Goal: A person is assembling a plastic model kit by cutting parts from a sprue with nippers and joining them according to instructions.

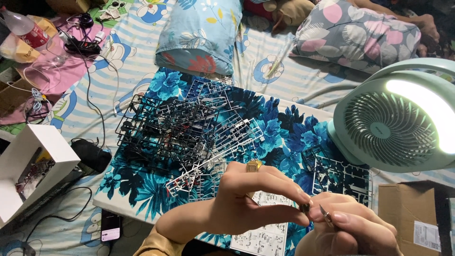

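On a bed (265,61) spread with striped cartoon sheets, a blue-flowered board (284,128) carries my work. At its right edge a pale green fan (395,128) with a lit rim crowds in close. A blue floral pillow (201,33) and a grey one with pink leaves (355,35) lie along the far side. A heap of dark and grey plastic part frames (180,128) fills the board's left half, and one more frame (343,178) sits near the fan's foot. An open white box (33,166) rests off the left edge, a brown carton (410,213) off the right, and a phone (110,227) pokes out under the near edge. The only open room is the strip of blue cloth between the heap and the fan.

Low in view, above a printed instruction sheet (265,237), my left hand (246,199), a gold ring on one finger, closes its fingers (298,194) narrowly on a tiny dark part (304,207). My right hand (350,230) meets it from the right, fingers pinched tight around a slim metal tool (325,213) whose tip sits just beside the part. Whether they touch, I cannot tell.
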